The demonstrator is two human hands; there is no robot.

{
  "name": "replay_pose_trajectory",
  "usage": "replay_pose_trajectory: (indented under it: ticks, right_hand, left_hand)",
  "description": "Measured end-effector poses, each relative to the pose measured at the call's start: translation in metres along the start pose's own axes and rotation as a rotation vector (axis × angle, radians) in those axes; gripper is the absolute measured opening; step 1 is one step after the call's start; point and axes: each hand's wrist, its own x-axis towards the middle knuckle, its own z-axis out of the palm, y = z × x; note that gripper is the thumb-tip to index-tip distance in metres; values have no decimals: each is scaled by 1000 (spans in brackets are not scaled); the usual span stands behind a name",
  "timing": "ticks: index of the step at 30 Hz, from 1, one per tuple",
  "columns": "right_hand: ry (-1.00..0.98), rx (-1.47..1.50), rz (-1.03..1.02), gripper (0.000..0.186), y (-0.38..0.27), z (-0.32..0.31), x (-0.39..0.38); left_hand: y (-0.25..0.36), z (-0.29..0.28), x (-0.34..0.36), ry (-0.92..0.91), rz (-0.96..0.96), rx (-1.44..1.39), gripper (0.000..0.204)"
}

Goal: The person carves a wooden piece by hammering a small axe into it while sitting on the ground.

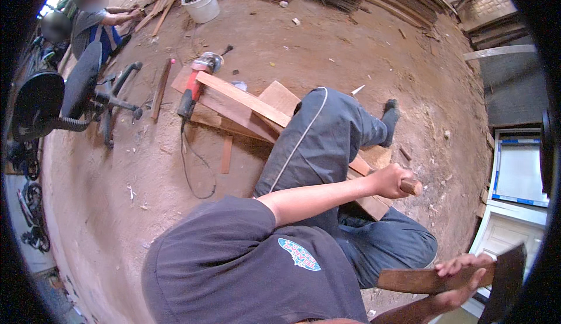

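Note:
My left hand (390,181) is closed round a rounded wooden handle (412,187); the rest of that tool is hidden. Just beneath this hand a wooden block (369,202) lies between my bent legs. At the lower right, my right hand (464,272) grips a wooden-handled tool (406,281). Its flat handle sticks out past the fingers, and its broad dark head (507,286) reaches the dark rim of the picture, so I cannot tell its exact kind. The two hands are well apart.
A red and black angle grinder (196,81) with a cord rests on stacked planks (234,105) beyond my knee. At the far left are an overturned office chair (87,84) and another person (96,26). A white bucket (200,5) and piled timber (397,2) stand farther back.

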Motion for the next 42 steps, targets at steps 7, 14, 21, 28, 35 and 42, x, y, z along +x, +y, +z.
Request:
replay_pose_trajectory:
  ticks: [7, 14, 21, 28, 35, 42]
  right_hand:
    - [-56, -713, 531, 18, 101, 5, -4]
    - [174, -452, 412, 17, 15, -8, 1]
    - [38, -222, 37, 14, 5, -29, -8]
    - [-157, -678, 644, 18, 95, 11, 3]
    - [84, -282, 33, 12, -15, 20, 17]
    - [-94, -488, 609, 17, 82, 10, 9]
  left_hand:
    - [3, -1, 0, 32, -48, -45, 24]
    - [-5, -12, -2, 25, -40, 50, 29]
    - [-1, -8, -2, 54, 0, -62, 34]
    - [-17, 0, -2, -8, 22, 78, 29]
    - [-11, 8, 6, -27, -23, 31, 28]
    - [-3, 4, 7, 11, -25, -34, 29]
